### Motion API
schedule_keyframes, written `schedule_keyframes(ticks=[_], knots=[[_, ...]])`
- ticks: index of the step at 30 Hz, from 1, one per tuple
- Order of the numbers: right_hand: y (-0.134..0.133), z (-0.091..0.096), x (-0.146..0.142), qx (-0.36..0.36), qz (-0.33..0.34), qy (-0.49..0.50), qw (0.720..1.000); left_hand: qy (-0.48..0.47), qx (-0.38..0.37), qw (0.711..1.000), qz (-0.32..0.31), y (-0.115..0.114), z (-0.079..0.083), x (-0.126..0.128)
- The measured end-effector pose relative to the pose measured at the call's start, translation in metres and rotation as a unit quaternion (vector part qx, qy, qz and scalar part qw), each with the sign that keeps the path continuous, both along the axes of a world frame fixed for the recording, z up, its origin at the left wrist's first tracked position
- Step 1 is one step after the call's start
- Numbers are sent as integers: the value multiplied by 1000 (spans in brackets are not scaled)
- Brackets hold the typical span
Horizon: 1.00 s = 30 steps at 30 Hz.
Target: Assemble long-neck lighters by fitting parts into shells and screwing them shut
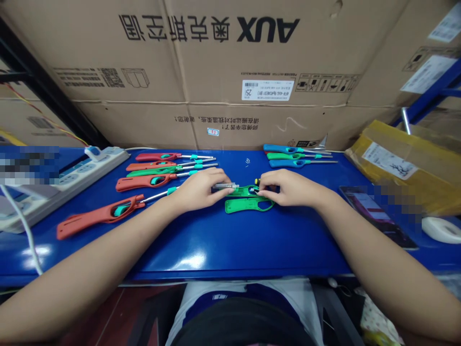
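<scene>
My left hand (197, 190) is closed on the metal tube end of a green lighter body (245, 191) in the middle of the blue table (216, 240). My right hand (288, 188) pinches the same green lighter body from its other end, fingertips at a small black and yellow part. A separate green lighter shell half (248, 205) lies flat just in front of both hands, apart from them.
Several red and green long lighters (151, 181) lie in a row at the left. Three blue and green ones (295, 156) lie at the back right. A white power strip (82, 170) is at the far left. A phone (374, 216), tape roll (441, 229) and cardboard boxes (230, 72) surround the table.
</scene>
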State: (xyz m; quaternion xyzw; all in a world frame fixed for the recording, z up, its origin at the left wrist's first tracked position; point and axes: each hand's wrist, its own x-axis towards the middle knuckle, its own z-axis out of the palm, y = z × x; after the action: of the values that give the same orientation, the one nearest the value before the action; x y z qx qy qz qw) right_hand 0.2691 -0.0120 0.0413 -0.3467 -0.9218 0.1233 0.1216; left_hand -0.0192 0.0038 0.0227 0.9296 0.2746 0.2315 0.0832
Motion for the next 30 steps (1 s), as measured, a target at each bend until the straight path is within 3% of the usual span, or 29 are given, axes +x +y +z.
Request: schedule_keyframes(ticks=[6, 12, 18, 23, 30], knots=[[1, -1, -2, 20, -22, -19, 999, 27, -30, 999, -15, -10, -6, 9], [-4, 2, -7, 61, -54, -25, 996, -5, -25, 999, -28, -14, -3, 10], [-9, -2, -15, 21, -18, -36, 999, 24, -41, 995, -93, -13, -2, 9], [-14, 4, -11, -3, -7, -42, 999, 36, -49, 992, -110, -10, 4, 4], [-12, 12, -1, 23, -66, -59, 996, 34, -57, 991, -114, -15, 11, 3]])
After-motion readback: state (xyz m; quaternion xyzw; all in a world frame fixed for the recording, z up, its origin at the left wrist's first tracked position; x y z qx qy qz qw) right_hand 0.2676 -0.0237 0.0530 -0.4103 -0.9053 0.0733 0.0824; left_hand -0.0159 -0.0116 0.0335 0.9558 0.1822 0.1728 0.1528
